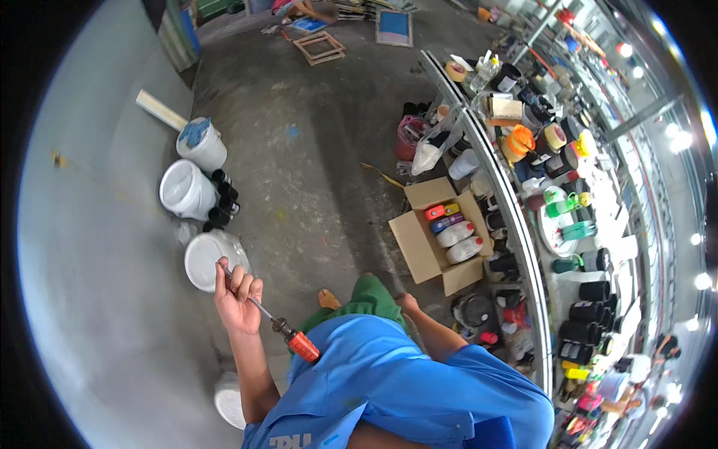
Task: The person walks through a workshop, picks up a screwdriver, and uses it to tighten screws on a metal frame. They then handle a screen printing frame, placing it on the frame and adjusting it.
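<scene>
My left hand point(239, 301) is raised at the left of my body, fingers closed around the metal shaft of a screwdriver point(303, 346). The tool slants down to the right. Its orange handle with a dark collar reaches over my blue shirt. Beyond the fingertips stands a lidded white bucket point(213, 260), seemingly apart from the hand. My right hand point(405, 303) hangs low beside my green trousers, on the side of an open cardboard box point(415, 243). Its fingers are small and partly hidden, so their pose is unclear.
More white buckets point(185, 188) and black containers point(222, 198) line the grey wall at left. A long metal-edged bench point(516, 217) on the right carries jars, bottles and tape rolls. Bottles stand in the box. Wooden frames point(320, 48) lie on the far floor, near another person.
</scene>
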